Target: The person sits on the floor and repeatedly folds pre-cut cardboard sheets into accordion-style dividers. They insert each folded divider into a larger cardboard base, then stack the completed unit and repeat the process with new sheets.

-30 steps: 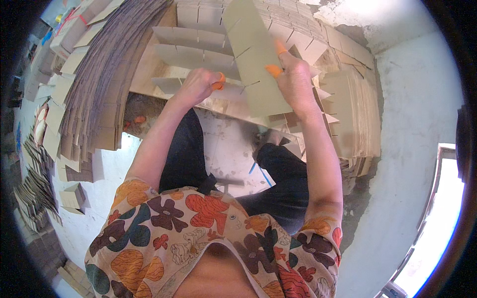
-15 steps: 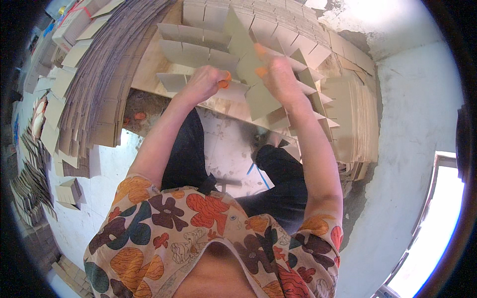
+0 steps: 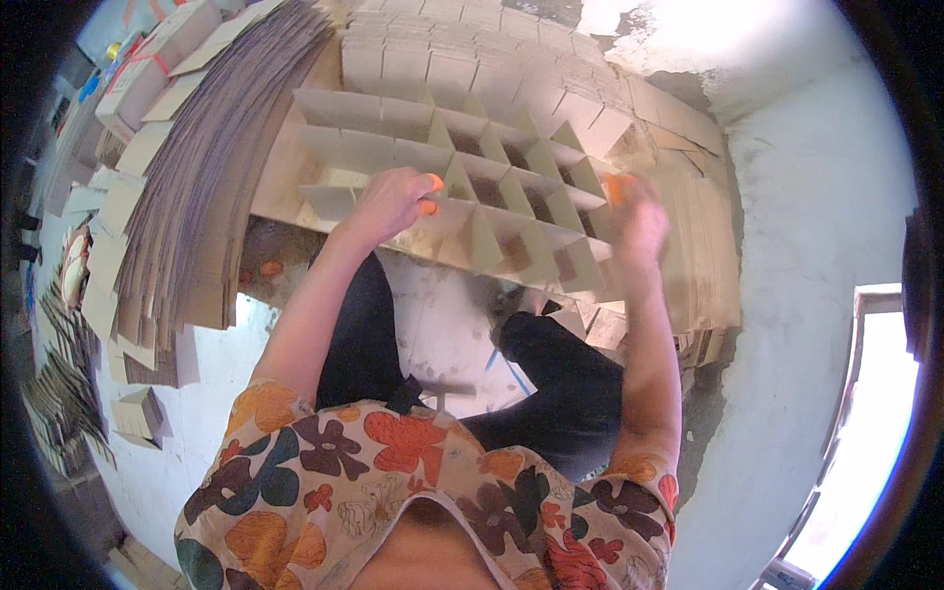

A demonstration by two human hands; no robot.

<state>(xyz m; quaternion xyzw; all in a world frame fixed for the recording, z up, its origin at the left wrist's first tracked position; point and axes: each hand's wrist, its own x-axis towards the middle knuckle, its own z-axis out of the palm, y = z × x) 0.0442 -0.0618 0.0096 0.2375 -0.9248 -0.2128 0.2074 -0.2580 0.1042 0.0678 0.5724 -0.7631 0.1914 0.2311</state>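
1. On our right rises a pale wall, its plaster flaking at the top.
2. Before us lies a tan bench.
3. On our left, a tall card stack fans out in dark edges; a smaller, paler pile sits beyond the grid's right end.
4. On the bench stands the grid, long card strips crossed by short ones, its left part uncrossed.
5. Our left hand is at the nearest strip, thumb and finger narrowly apart; we cannot tell whether it grips.
6. Our right hand, blurred, is by the grid's right end; we cannot tell whether it holds anything.
7. Orange covers cap some fingertips on both hands.
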